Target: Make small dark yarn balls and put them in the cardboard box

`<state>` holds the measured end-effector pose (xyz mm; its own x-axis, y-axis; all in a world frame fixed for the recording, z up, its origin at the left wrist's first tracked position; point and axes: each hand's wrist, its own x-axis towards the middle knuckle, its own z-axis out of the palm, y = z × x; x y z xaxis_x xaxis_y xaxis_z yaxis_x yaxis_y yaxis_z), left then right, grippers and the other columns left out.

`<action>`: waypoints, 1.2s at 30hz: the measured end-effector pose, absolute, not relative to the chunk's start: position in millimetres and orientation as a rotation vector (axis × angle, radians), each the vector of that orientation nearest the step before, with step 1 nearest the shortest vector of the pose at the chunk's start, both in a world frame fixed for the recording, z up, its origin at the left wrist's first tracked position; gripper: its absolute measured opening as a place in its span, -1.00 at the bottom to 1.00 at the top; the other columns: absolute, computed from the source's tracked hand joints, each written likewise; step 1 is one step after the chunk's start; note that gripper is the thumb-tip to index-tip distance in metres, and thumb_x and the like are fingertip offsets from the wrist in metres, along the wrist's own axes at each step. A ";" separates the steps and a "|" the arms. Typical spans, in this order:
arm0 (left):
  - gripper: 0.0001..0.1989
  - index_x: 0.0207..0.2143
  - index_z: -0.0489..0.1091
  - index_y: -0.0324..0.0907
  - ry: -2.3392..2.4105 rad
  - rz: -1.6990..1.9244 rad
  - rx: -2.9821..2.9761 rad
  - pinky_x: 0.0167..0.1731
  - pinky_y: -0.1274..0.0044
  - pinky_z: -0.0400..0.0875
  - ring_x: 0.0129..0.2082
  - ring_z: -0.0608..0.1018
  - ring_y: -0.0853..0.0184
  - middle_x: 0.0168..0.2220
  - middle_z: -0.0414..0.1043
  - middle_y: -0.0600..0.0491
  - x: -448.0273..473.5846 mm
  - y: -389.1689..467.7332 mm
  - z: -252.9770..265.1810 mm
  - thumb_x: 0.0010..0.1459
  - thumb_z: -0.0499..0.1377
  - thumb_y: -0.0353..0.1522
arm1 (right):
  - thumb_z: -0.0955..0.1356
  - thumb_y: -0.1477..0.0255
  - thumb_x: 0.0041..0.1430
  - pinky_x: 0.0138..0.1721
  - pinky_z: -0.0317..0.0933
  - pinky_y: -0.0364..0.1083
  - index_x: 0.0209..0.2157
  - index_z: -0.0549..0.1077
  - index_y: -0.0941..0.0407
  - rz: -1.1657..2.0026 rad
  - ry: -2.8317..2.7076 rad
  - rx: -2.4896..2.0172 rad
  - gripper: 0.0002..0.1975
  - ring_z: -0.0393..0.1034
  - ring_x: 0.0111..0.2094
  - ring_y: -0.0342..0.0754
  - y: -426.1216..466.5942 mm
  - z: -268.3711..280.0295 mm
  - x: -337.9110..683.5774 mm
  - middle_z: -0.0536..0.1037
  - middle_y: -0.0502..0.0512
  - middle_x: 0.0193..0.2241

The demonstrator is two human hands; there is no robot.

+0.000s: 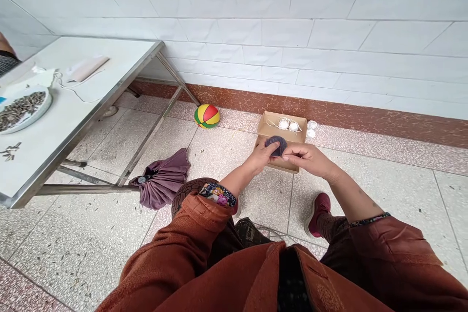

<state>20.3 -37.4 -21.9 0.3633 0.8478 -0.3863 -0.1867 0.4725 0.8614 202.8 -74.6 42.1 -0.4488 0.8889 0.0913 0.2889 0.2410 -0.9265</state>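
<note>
A dark purple-grey ball of yarn (pixel 277 146) is in my left hand (pixel 260 157), whose thumb lies across its front. At the ball's right side, my right hand (pixel 306 158) has thumb and forefinger pinched together; whatever thin thing may be between them is too small to make out. Both hands are over an open brown cardboard box (pixel 283 166) on the floor, hiding part of its inside. Behind them, in the far part of the box, lie two white balls of yarn (pixel 288 125) with loose strands. More white yarn (pixel 311 128) rests on the floor beside the box.
A white table (pixel 120 53) with a metal frame stands at left, bearing a dish (pixel 49 102) of dark, narrow pieces. By its legs are a folded purple umbrella (pixel 164 178) and a coloured ball (pixel 207 116). The tiled wall (pixel 241 53) runs behind the box.
</note>
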 end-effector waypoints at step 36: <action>-0.34 0.11 0.35 -0.09 0.675 0.599 1.117 0.00 0.34 0.34 0.01 0.47 0.16 0.03 0.44 -0.07 8.2 -43.5 -1.0 -0.06 0.43 -0.25 | 0.39 0.17 0.26 -0.19 0.30 0.00 -0.40 0.54 0.05 0.891 -1.694 -1.257 -0.74 0.41 -0.33 -0.02 -61.8 25.3 224.5 0.58 0.05 -0.39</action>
<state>8.2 -43.5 -1.0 0.6582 0.7298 -0.1850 -0.0966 0.3255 0.9406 224.5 -61.8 25.3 -0.1590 0.9663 0.2025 0.3806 0.2493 -0.8905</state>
